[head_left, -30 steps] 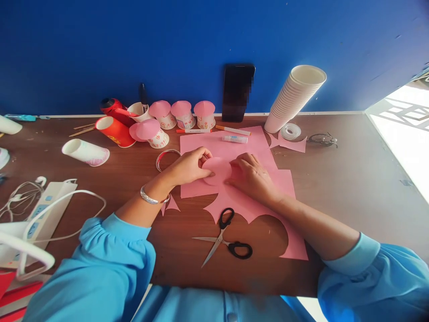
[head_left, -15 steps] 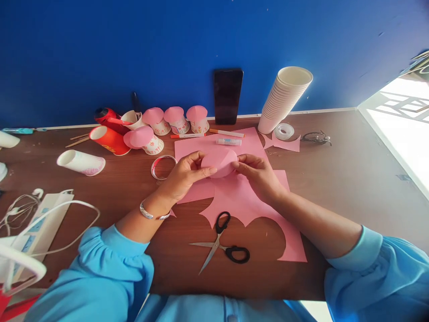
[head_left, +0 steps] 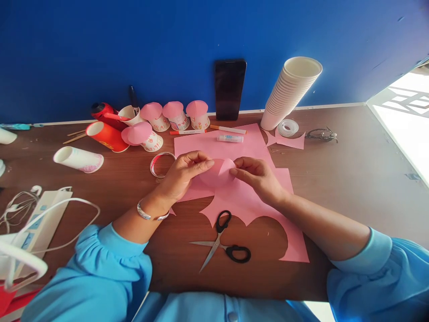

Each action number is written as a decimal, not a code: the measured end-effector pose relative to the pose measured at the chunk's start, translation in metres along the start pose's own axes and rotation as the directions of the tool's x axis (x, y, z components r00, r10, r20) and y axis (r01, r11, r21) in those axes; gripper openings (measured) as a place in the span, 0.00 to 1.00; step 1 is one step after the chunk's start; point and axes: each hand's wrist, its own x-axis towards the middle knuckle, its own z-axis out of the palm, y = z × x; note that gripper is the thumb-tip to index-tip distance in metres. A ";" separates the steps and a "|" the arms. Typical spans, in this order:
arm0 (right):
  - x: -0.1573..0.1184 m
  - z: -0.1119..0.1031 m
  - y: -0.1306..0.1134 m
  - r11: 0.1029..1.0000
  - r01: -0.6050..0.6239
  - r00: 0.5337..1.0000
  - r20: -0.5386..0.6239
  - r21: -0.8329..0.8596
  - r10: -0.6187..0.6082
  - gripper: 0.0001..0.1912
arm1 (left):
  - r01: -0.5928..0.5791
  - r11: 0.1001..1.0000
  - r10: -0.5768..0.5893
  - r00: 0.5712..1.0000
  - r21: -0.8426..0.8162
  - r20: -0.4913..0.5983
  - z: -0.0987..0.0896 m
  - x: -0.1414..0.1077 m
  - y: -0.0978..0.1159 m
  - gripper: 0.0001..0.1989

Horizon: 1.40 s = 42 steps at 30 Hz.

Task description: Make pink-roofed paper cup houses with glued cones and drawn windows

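Note:
Between my two hands is a pink paper circle (head_left: pixel 216 176), with one edge curling up near the right fingertips. My left hand (head_left: pixel 191 172) pinches its left edge between thumb and fingers. The right side is pinched by my right hand (head_left: pixel 254 172). Underneath lies a cut pink paper sheet (head_left: pixel 248 201) with curved notches along its edge. Black-handled scissors (head_left: pixel 219 241) rest with spread blades on the table in front of the hands. A glue stick (head_left: pixel 229 138) lies on the paper behind the circle.
Several cups with pink cone tops (head_left: pixel 174 116) stand at the back left. A tape roll (head_left: pixel 162 164) lies left of my left hand. A stack of paper cups (head_left: pixel 290 91) leans at the back right, near a phone (head_left: pixel 230 89). A power strip (head_left: pixel 50 219) is at left.
The paper circle has gone from closed over to flatter, with its right part lifting as a flap. My left fingers have shifted up along its edge. The view has tilted slightly.

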 end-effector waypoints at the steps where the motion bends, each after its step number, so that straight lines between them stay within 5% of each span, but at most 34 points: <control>1: 0.000 0.001 -0.001 1.000 -0.002 1.000 -0.011 0.003 0.002 0.19 | -0.011 0.999 0.010 1.000 0.032 0.018 -0.001 0.000 0.000 0.13; 20: -0.008 0.005 -0.006 0.988 0.108 0.992 0.078 -0.111 -0.100 0.15 | -0.036 0.988 0.019 0.994 0.147 0.112 0.008 -0.009 0.015 0.15; 42: -0.009 0.003 -0.010 0.988 0.118 0.976 0.194 -0.103 -0.096 0.20 | -0.001 0.997 -0.015 0.978 0.076 0.208 0.006 -0.009 0.013 0.16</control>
